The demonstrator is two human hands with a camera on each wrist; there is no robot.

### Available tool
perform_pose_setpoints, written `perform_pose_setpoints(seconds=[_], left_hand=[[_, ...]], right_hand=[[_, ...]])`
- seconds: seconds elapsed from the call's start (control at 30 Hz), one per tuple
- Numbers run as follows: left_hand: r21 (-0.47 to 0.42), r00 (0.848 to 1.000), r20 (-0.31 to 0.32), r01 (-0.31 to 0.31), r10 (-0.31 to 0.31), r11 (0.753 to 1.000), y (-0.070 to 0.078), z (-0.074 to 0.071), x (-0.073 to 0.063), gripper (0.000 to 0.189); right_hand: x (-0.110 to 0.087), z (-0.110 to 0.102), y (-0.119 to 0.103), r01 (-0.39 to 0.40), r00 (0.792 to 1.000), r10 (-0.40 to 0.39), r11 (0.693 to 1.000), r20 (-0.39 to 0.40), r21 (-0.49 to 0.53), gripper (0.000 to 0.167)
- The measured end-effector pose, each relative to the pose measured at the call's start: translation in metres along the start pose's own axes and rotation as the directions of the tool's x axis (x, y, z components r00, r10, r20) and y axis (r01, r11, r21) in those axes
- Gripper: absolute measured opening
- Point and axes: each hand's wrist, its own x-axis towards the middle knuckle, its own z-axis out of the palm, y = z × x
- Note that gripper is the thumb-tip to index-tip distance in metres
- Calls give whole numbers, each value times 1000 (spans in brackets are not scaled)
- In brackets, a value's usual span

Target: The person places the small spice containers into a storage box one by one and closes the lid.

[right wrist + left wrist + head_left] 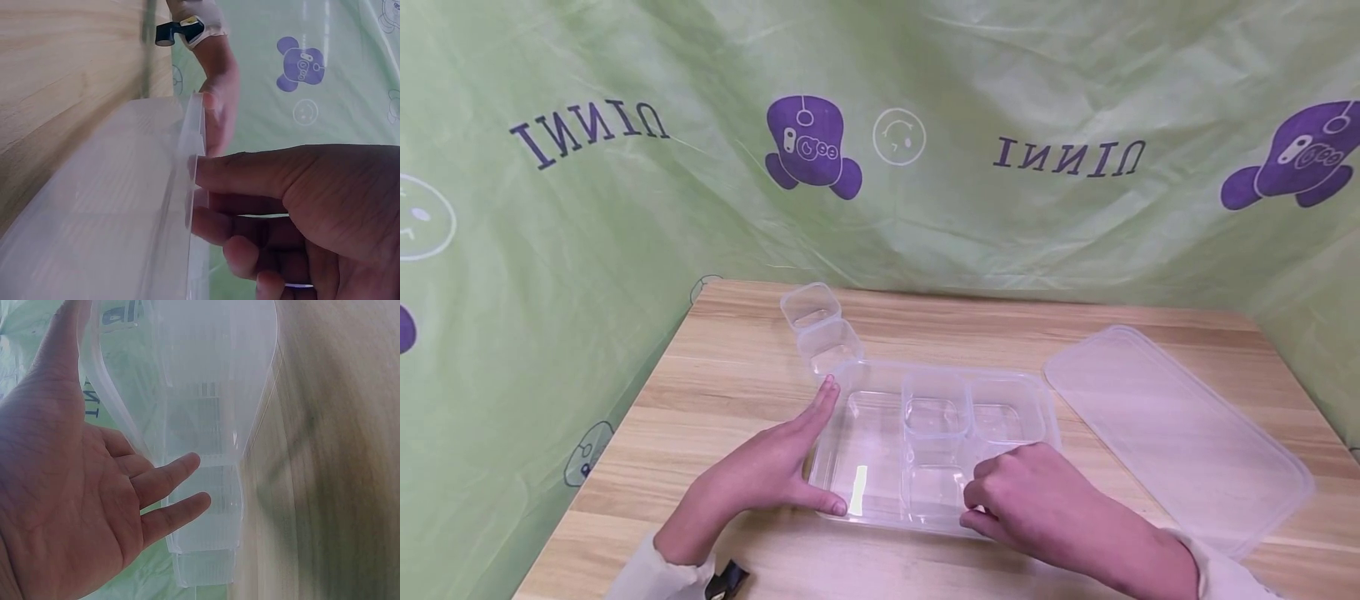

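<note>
A large clear plastic container (865, 442) lies on the table, with several small clear boxes (936, 408) in its right part. My left hand (767, 467) spans its left end, thumb at the front corner and fingers spread toward the back; the left wrist view shows the palm (75, 494) beside the wall. Over the front right part, my right hand (1030, 500) has its fingers curled and pinches the rim of a small box at the front. In the right wrist view, the thumb and fingertips of the right hand (281, 212) meet at the container's rim. The hand hides the front right corner.
Two small clear boxes (831, 346) stand behind the container's back left corner. To the right, a flat translucent lid (1180, 433) lies slanted on the wooden table (737, 350). Green printed cloth (925, 225) hangs around the back and sides.
</note>
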Motion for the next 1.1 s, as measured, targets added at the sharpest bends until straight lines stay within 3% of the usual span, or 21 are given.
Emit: perform_pose_setpoints(seconds=[0.27, 0.8, 1.1], left_hand=[[4, 1000, 0, -1, 1, 1000, 0, 0, 0, 145], [6, 1000, -2, -4, 4, 1000, 1, 0, -1, 145], [10, 1000, -6, -7, 7, 1000, 0, 0, 0, 144]], right_hand=[[-2, 4, 2, -1, 996, 5, 999, 92, -41, 47], [0, 5, 3, 52, 998, -54, 997, 44, 52, 50], [2, 7, 4, 45, 997, -51, 994, 64, 98, 50]])
